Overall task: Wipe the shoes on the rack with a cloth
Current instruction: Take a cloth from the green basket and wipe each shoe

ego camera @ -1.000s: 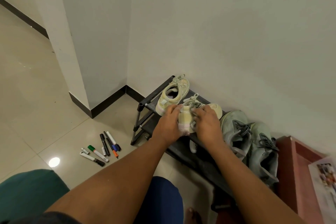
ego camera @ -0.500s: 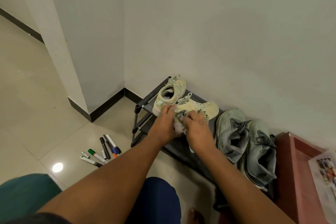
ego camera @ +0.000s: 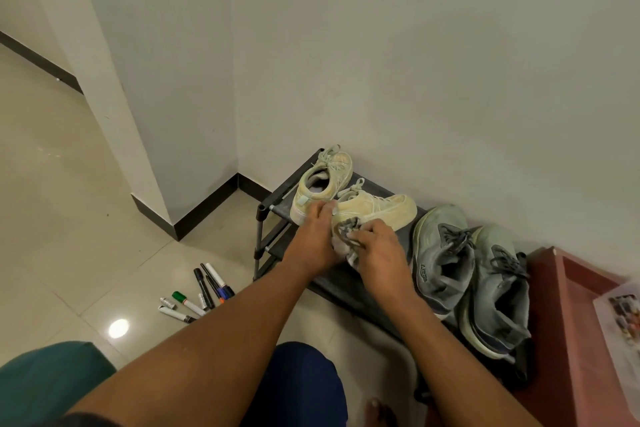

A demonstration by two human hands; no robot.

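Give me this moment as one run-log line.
step: wiping | left hand: steadies cream shoe | right hand: grips cloth at its heel | grey shoes: untouched on rack

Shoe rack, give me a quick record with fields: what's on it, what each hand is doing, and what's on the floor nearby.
rack: dark shoe rack against the wall
shoes: cream pair, grey pair, all on the top shelf
left hand: steadies a cream shoe at its heel end
right hand: grips a cloth against that shoe
floor: markers left of the rack
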